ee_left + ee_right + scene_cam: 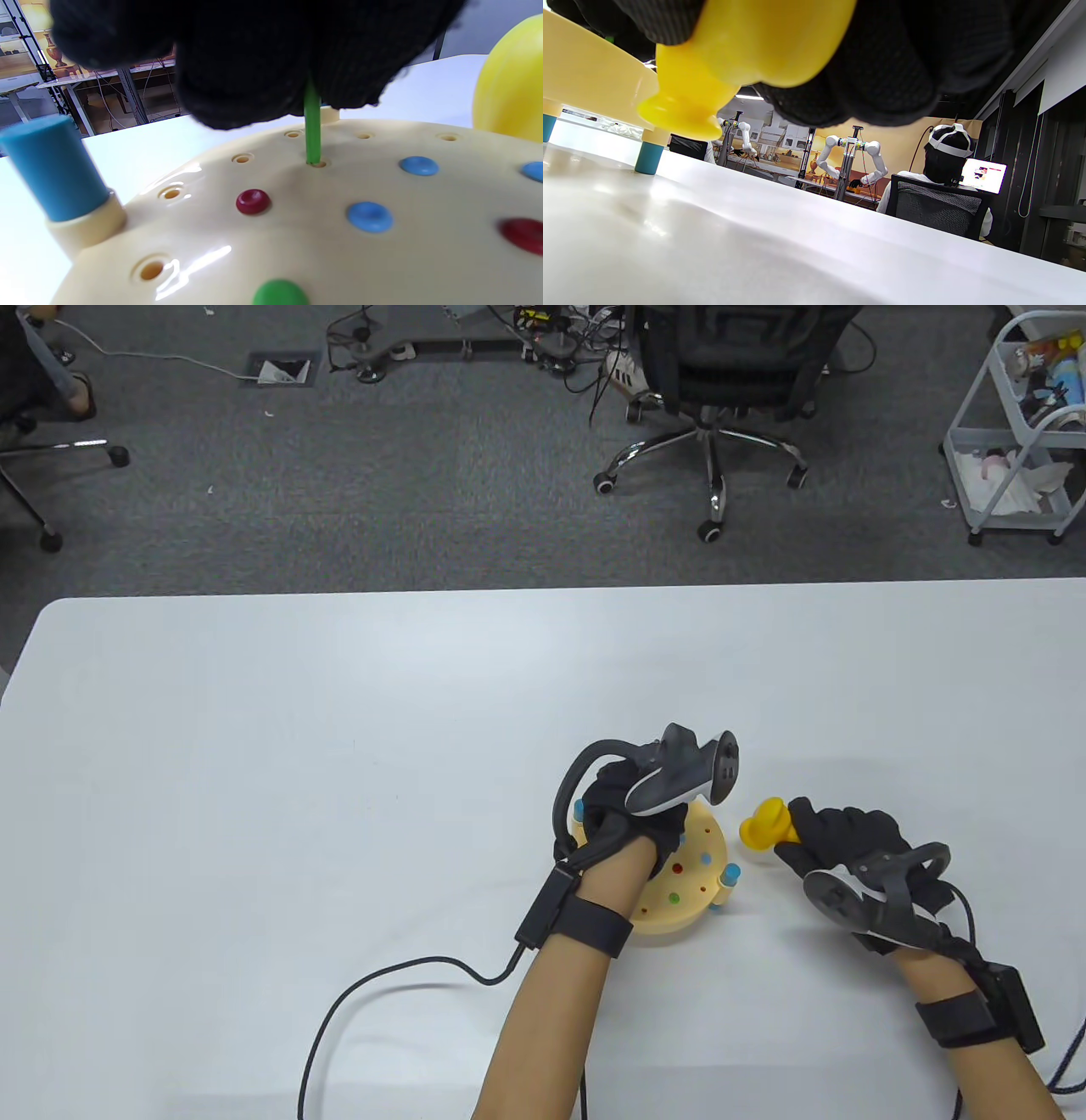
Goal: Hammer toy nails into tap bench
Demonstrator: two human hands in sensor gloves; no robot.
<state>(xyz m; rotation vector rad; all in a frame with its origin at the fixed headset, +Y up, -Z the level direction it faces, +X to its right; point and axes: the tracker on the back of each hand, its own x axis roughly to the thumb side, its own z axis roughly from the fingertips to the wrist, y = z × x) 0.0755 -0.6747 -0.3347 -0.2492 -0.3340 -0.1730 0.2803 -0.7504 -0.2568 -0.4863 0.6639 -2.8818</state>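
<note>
Pinching the green nail [312,127] upright, your left hand [632,806] is holding its tip in 1 hole of the tap bench [339,220], near the table's [339,772] front edge. Your right hand [848,840] is wrapping closed around the yellow hammer [766,824], hovering just right of the bench. 2 risks are showing: the nail is barely seated, so a glancing blow could be tipping it out, and your fingers are sitting directly over its head, where the strike would be landing.

Gloved right hand [882,55] grips the yellow toy hammer [729,63] at twelve o'clock; tap bench [589,80] at ten.
</note>
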